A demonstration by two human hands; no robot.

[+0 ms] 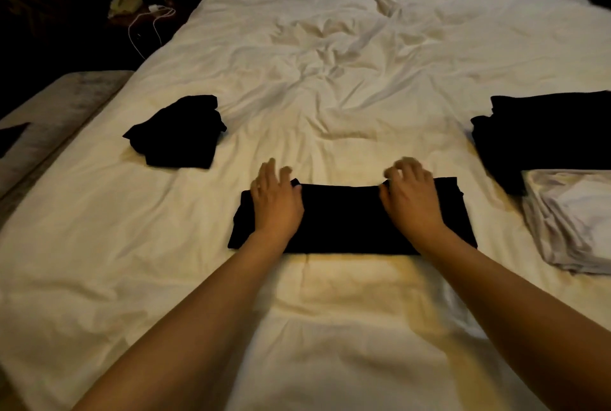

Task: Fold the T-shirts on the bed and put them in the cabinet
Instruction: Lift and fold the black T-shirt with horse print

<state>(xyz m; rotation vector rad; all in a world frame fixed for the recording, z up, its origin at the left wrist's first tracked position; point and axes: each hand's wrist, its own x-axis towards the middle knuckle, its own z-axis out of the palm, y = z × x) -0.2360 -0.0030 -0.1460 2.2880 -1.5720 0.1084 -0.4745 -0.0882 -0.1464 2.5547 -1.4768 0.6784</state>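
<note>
- Far left, off the mattress, a nightstand (145,13) holds a pale telephone (125,3) and a white charger cable (145,30) that trails down its front; none of it bears on the folding.
- Nearer me on that side is a padded bench (56,113) running along the bed (330,79), with something dark on its near end that I cannot make out.
- On the left part of the white cover lies a small black bundle (177,132), loosely gathered rather than squared. My guess is it was set aside there to keep the middle free as a work surface.
- The left hand (276,202) lies flat on the left end of the black T-shirt (344,222), fingers straight and a little spread, reaching just past its far edge. It looks like a pin, keeping that end from sliding.
- The T-shirt itself is a long, narrow band across the bed, close to the person, so it appears partly folded and ready for another fold.
- The right hand (410,195) is on the right part of the band with its fingers curled at the far edge. It seems to pinch the cloth, though blur keeps me from being certain.
- Further right sits a flatter dark stack (542,136), probably shirts already done.
- Just in front of that, touching it, is a folded white cloth (572,225).
- No cabinet is in sight from here.
</note>
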